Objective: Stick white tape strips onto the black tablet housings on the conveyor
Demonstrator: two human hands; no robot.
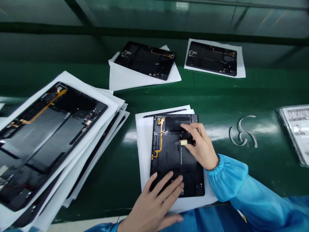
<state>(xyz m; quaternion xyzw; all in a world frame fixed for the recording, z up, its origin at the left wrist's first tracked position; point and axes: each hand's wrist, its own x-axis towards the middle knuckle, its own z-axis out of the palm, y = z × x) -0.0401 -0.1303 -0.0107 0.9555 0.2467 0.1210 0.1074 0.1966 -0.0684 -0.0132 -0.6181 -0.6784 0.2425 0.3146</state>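
An opened black tablet housing (169,161) with an orange ribbon cable (159,138) along its left side lies on white sheets (145,154) in front of me. My left hand (159,199) rests flat with spread fingers on its lower left part. Over the upper right of the housing is my right hand (200,145), its index finger extended near the dark upper panel. By its thumb is a small cream-coloured piece with a dark tip (183,142); the fingers appear to hold it.
A stack of housings (48,129) between white sheets stands at the left. Two more housings (147,61) (212,58) lie on sheets at the back. Curled grey strips (248,132) and a clear-covered document (296,129) are on the green table (253,174) at the right.
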